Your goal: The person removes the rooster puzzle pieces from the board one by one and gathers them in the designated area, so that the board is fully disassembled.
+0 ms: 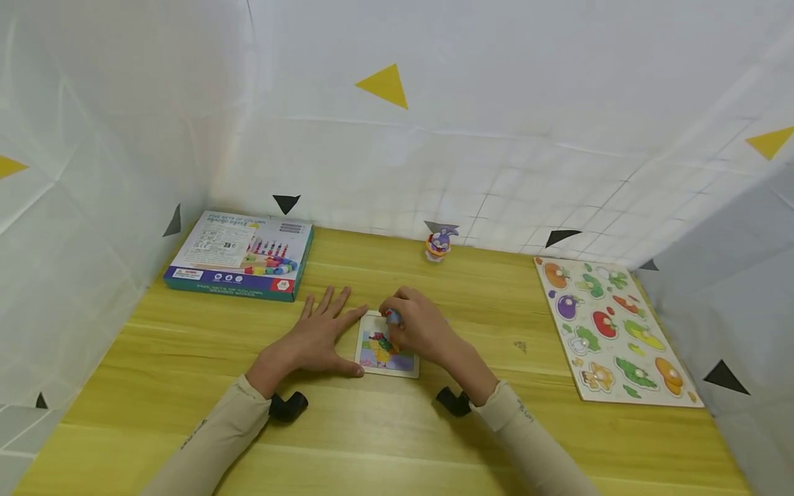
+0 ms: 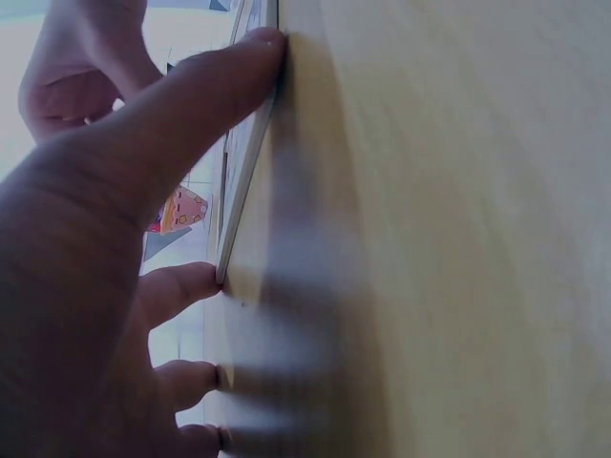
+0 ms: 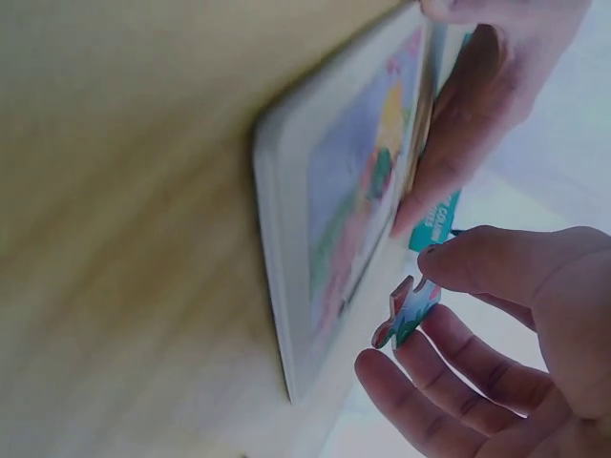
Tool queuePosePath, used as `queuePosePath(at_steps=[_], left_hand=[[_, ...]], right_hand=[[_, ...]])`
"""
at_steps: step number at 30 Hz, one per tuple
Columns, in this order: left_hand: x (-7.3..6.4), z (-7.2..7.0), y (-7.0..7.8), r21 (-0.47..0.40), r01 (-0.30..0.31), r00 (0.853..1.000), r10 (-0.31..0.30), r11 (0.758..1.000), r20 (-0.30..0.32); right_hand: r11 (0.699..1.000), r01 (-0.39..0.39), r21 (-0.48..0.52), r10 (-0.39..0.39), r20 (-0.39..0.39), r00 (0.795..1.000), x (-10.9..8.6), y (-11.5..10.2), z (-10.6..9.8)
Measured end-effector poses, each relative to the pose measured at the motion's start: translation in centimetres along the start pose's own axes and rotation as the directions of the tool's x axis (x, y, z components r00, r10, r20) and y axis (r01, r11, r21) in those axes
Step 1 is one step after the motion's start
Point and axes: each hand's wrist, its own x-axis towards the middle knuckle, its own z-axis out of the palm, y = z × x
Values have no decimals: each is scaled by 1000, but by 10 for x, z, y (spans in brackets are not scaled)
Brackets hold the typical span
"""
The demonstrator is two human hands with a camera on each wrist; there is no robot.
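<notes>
A small framed jigsaw puzzle with a colourful picture lies on the table between the hands. My left hand rests beside it with fingers spread; its thumb and index fingertip touch the frame's left edge. Over the puzzle's upper right part, my right hand pinches a jigsaw piece between thumb and fingers. Blue, green and red show on that piece, raised off the board in the right wrist view. My right hand covers part of the picture in the head view.
A boxed bead set lies at the back left. A purple rabbit figure stands at the back middle. To the right lies a vegetable peg board. White sheeting rises behind the wooden table.
</notes>
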Motion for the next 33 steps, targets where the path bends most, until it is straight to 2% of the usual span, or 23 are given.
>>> queuePosePath(at_steps=[8,15,33], left_hand=[[2,1,0,10,10,1000,-10,1000,-1],[2,3,-1,8,15,1000,-15,1000,9],[2,1,-2,-15,1,1000,-1,1000,-3]], right_hand=[[999,20,-28,-21,-26,999,-3,5,-14],[999,-8,-41,8,-3,1000,-11,12,-21],[994,-66,-87,66,-8,998,-35,28,-36]])
